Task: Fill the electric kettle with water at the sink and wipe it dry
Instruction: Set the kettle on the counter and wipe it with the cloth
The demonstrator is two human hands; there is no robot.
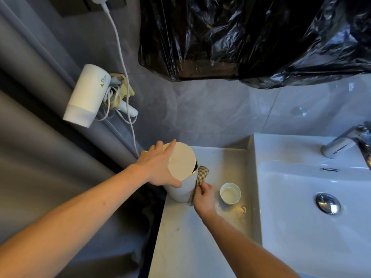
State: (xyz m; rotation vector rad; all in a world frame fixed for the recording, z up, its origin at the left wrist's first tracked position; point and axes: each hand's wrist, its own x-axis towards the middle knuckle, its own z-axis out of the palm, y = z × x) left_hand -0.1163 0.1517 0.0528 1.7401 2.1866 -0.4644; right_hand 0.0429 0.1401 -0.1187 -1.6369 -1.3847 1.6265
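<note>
The white electric kettle [181, 189] stands upright on the grey counter [180, 237], left of the sink, its round cream lid nearly closed. My left hand [158, 167] grips the kettle's top from the left, fingers over the lid and thumb down its front. My right hand [203, 195] holds a green-and-cream checked cloth [201, 175] and presses it against the kettle's right side. The white sink [313, 227] lies to the right, with a chrome drain plug [327, 203] and a chrome tap [343, 143] at its back right.
A small white bowl [230, 193] sits on the counter just right of my right hand, with a wet patch beside it. A white hair dryer [88, 95] and its cord hang on the wall at left. Black plastic sheeting [251, 37] covers the wall above.
</note>
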